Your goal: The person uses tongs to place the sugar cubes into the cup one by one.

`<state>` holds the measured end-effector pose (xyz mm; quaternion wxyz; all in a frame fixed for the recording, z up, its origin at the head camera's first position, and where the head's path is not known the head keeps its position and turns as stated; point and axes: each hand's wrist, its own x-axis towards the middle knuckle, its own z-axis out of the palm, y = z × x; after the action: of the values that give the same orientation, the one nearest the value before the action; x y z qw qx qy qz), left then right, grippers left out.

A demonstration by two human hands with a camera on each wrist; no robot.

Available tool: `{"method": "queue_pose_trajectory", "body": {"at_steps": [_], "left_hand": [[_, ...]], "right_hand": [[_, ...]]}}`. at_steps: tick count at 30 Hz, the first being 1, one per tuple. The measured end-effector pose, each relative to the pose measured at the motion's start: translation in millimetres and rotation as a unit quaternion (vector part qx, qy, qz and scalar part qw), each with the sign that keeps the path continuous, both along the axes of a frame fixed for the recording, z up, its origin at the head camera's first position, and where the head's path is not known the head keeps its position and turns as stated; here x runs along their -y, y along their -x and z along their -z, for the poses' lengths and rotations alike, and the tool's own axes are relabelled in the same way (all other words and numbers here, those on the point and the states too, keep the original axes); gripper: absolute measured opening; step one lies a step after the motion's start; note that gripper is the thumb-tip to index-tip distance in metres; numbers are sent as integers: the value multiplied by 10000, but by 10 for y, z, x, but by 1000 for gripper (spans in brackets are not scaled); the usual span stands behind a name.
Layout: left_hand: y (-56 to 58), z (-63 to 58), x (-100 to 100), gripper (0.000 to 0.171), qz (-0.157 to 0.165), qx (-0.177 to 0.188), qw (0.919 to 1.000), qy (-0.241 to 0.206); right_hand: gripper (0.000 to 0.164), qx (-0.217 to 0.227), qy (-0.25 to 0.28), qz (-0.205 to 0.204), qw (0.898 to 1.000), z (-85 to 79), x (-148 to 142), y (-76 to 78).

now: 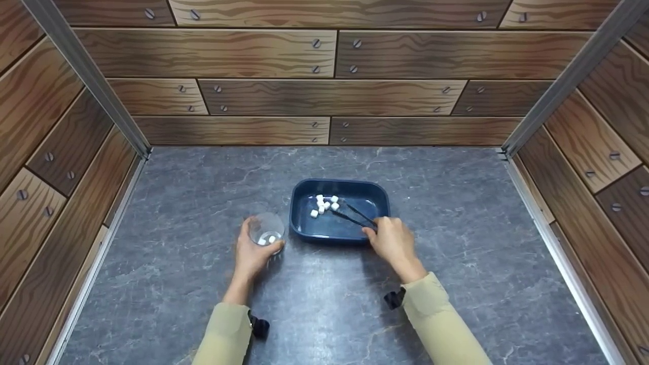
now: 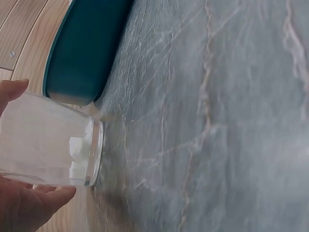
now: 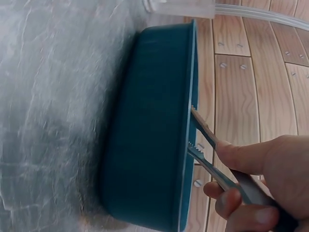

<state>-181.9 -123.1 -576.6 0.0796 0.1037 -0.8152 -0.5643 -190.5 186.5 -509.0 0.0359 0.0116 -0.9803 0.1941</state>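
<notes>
My left hand (image 1: 252, 256) grips a clear plastic cup (image 2: 38, 140) from the side, thumb and fingers around it. Two white cubes (image 2: 77, 150) lie at the bottom of the cup. With my right hand (image 1: 394, 241) I hold dark tongs (image 3: 212, 171), their arms spread apart and tips inside a dark blue tray (image 1: 345, 233). Several white cubes (image 1: 321, 205) lie in the tray's left half, close to the tong tips. In the right wrist view the tray wall (image 3: 149, 121) hides the cubes. Nothing shows between the tong tips in the head view.
A grey marbled surface (image 1: 436, 304) lies under everything. Wood-patterned panels (image 1: 263, 96) stand at the back and both sides, with metal rails (image 1: 563, 274) along the side edges. The cup stands just left of the tray.
</notes>
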Motion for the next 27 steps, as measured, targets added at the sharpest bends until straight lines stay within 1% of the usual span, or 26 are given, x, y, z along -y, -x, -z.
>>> {"method": "queue_pose_trajectory", "body": {"at_steps": [2, 6, 10, 16, 22, 27], "left_hand": [[-11, 0, -14, 96, -56, -17, 10000, 9], [-25, 3, -40, 98, -194, 11, 9998, 91], [-40, 15, -62, 98, -314, 14, 9994, 111], [-55, 40, -74, 97, -458, -178, 9986, 173], [-52, 60, -63, 97, -497, -329, 9981, 148], [-43, 67, -58, 97, -465, -281, 9985, 102]], "right_hand": [[30, 3, -119, 30, 9999, 14, -6, 23], [27, -3, -344, 25, 9994, 43, -16, 65], [27, 53, -468, -5, 9989, 47, -12, 99], [35, 100, -605, -33, 9981, 61, 17, 142], [37, 225, -725, -121, 9970, 57, 44, 178], [35, 369, -762, -165, 9963, 46, 68, 202]]}}
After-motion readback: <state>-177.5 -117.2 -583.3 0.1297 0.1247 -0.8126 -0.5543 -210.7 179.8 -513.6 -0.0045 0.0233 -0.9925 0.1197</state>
